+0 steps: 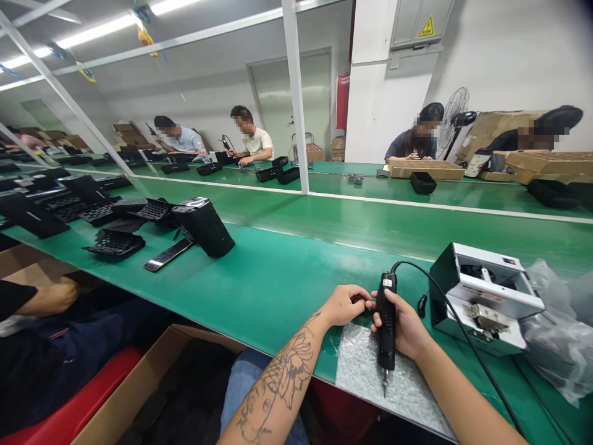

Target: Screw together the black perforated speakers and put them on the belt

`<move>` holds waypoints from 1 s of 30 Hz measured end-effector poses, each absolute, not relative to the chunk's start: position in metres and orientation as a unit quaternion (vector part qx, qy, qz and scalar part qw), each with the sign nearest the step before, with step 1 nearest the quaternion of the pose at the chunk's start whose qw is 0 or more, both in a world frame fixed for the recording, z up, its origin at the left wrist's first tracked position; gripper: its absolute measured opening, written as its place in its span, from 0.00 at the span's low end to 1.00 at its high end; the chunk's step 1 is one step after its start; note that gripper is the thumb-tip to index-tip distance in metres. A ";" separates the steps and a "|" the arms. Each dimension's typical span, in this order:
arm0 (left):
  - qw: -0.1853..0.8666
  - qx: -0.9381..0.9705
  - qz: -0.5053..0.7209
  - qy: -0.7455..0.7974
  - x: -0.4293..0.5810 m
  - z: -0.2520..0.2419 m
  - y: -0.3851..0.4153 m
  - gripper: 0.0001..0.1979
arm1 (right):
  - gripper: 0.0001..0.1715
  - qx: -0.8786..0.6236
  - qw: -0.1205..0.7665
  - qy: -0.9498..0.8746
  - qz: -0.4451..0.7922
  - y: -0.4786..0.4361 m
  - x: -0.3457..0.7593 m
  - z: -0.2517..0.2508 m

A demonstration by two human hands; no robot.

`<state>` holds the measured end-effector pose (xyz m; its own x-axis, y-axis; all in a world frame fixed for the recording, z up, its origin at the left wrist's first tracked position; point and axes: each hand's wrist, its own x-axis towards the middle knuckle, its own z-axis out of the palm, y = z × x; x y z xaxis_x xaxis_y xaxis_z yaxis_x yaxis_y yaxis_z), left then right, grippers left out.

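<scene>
The right hand clenches an electric screwdriver over a silver mat — the left hand curls its fingers against the tool.

Up in the top right corner, there's the one clear sign of the scene: a yellow warning triangle with a black border and a black symbol, stuck on the door of a grey wall cabinet. No words on it that I can make out! Down at the bench, a small label sits on the white top of the screw feeder, but its print is far too small to read from here.
</scene>
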<state>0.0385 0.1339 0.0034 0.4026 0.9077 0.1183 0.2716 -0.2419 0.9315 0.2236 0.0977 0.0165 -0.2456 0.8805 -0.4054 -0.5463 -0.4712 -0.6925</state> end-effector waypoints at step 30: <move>0.448 0.710 0.348 0.417 0.038 0.006 0.133 0.14 | 0.16 -0.394 0.467 -0.213 0.762 0.097 0.224 0.016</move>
<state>0.0379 0.1330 0.0055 0.4095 0.9042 0.1213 0.2798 -0.2510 0.9267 0.2237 0.0970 0.0156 -0.2522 0.8806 -0.4012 -0.5442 -0.4719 -0.6937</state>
